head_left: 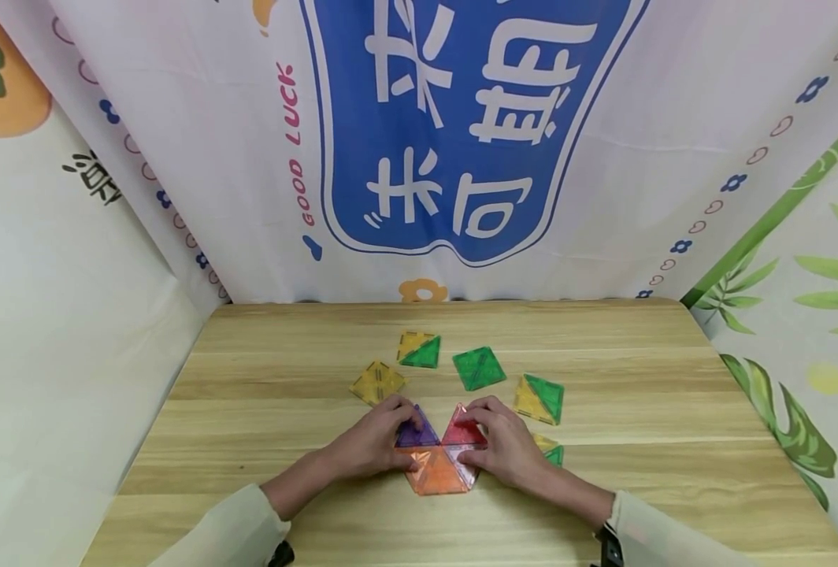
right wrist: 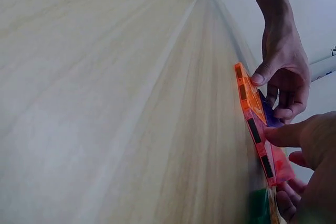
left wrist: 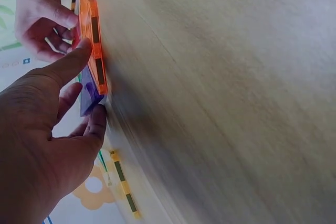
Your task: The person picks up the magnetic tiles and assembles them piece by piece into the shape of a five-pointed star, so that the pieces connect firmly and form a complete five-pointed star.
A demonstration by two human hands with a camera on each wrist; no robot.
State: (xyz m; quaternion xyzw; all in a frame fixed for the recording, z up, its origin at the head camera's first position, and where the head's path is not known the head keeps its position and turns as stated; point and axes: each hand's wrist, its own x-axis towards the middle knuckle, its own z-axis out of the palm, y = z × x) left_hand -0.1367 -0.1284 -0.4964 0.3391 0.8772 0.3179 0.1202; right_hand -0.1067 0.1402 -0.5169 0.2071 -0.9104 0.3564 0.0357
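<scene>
Triangular translucent magnetic tiles lie joined in a partial hexagon in front of me, with a gap at the far side. My left hand [head_left: 371,441] grips its left side, fingertips at the purple tile [head_left: 424,435] and thumb on an orange tile [head_left: 442,477]. On the other side my right hand [head_left: 513,450] has its fingers at the red tile [head_left: 464,433] and its thumb on the pale pink tile [head_left: 464,476]. In the right wrist view, the fingers curl under the far edge of the red tile [right wrist: 283,168].
Behind the hands, several two-triangle squares form an arc: a yellow one [head_left: 378,383], a yellow-green one [head_left: 424,350], a green one [head_left: 479,368] and another yellow-green one [head_left: 541,399]. My right hand partly covers a further yellow-green piece [head_left: 554,453]. A printed curtain [head_left: 249,236] borders the wooden table [head_left: 263,409].
</scene>
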